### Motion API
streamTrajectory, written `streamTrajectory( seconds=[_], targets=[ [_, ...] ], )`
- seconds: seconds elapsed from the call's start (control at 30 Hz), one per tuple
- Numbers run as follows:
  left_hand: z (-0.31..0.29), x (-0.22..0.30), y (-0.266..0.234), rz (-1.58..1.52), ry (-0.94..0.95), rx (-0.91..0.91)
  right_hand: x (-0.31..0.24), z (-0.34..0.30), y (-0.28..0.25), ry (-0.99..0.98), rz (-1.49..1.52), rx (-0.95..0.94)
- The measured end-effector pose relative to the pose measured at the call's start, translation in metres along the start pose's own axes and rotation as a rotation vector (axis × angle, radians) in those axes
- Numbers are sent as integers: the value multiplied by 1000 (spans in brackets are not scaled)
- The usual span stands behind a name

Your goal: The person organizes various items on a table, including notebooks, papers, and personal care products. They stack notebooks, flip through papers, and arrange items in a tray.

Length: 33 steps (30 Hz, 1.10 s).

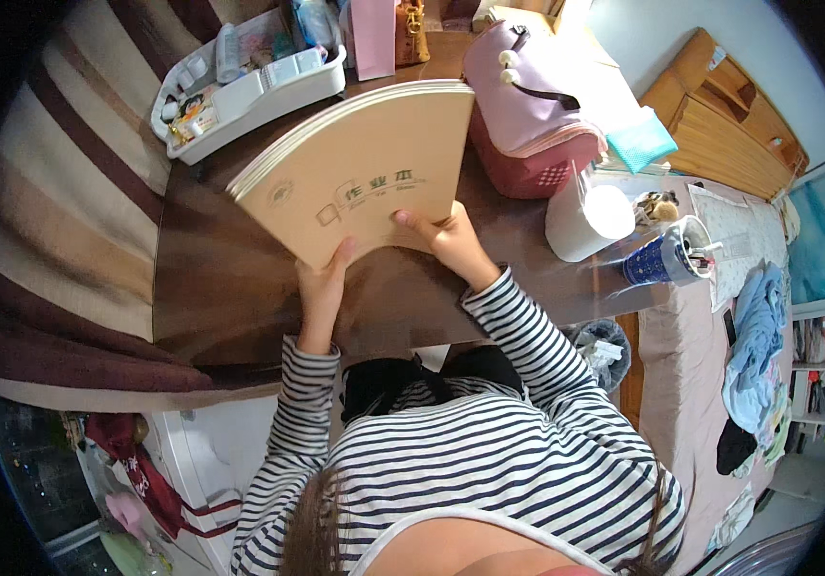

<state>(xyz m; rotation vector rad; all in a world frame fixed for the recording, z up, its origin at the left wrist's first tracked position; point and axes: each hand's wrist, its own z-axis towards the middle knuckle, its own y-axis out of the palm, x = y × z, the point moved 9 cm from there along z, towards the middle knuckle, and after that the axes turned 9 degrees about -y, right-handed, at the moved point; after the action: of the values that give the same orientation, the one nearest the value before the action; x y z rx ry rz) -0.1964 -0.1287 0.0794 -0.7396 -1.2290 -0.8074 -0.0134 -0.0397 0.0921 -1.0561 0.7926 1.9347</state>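
Observation:
A stack of tan exercise books [384,154] is held up over the dark brown table [230,278], its printed cover facing me. My left hand [324,286] grips the lower left edge, with the thumb on the cover and the fingers hidden behind. On the lower right edge my right hand [449,242] holds in the same way, thumb lying across the front. Several page edges show along the top and left side of the stack.
Behind the books stands a white tray [268,104] of small items. A pink bag [533,115], a white paper roll [585,226] and a blue patterned cup [657,259] line the right side. Beyond the table's right edge is a bed [686,355] with clothes; a bin [609,350] stands below.

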Motion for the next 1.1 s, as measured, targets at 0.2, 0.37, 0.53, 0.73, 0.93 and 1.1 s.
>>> streamTrajectory(
  seconds=[0.2, 0.37, 0.53, 0.73, 0.93, 1.1],
  targets=[
    [16, 23, -44, -160, -194, -52, -18, 27, 32, -77, -344, -6],
    [43, 4, -108, 80, -267, -41, 25, 35, 82, 80, -526, -126],
    [50, -10, -127, 1045, -252, -189, 45, 21, 113, 171, -979, -376],
    [40, 61, -52, 1391, 185, -47, -71, 2, 76, -51, -995, -223],
    [-55, 223, 173, 1105, 835, -390, -293, -78, -41, -212, -947, 138],
    [-49, 191, 403, 1055, 972, -858, -356, -140, -137, -338, -1117, 714]
  ],
)
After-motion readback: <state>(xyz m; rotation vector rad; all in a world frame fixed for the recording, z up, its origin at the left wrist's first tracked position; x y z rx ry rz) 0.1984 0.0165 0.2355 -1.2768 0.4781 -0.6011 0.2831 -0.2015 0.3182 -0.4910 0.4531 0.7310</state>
